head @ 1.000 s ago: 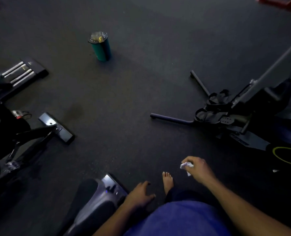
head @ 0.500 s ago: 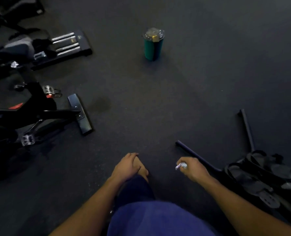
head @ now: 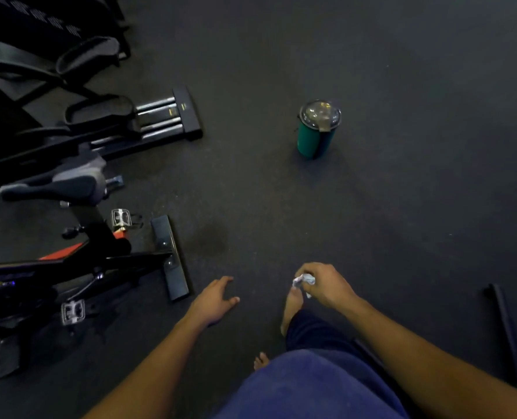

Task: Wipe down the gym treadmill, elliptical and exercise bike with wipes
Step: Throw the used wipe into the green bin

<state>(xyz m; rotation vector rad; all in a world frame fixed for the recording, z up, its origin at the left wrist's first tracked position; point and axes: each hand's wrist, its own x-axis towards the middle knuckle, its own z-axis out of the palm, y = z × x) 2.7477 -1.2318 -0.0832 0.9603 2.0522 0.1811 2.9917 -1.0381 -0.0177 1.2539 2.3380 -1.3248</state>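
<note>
Two hands: both are in view low in the frame, over the dark floor point(head: 372, 207).
Right hand point(head: 323, 285): its fingers are curled around a small crumpled white wipe point(head: 304, 281), which it holds above the person's bare foot point(head: 292, 309).
Left hand point(head: 213, 300): relaxed, fingers spread a little, holding nothing and touching nothing I can see.
Exercise bike point(head: 78, 252): it stands at the left edge of the floor in view, its rear base bar just beside the left hand; saddle and pedals are visible.
Elliptical point(head: 106, 122): behind the bike, further up the left side, with its foot plates and silver rails.
Treadmill: I cannot find it with certainty in this view.
Wipes canister point(head: 317, 128): a green tub with a clear lid, upright in the middle of the floor, well apart from both hands.
Progress: no machine is being touched now, and the pictures do not show which surfaces are already clean. The crumpled wipe looks used, so I judge that some wiping is done.
Left to do: probably to change the wipe at the canister and go on; how many machines remain, I cannot tell.
</note>
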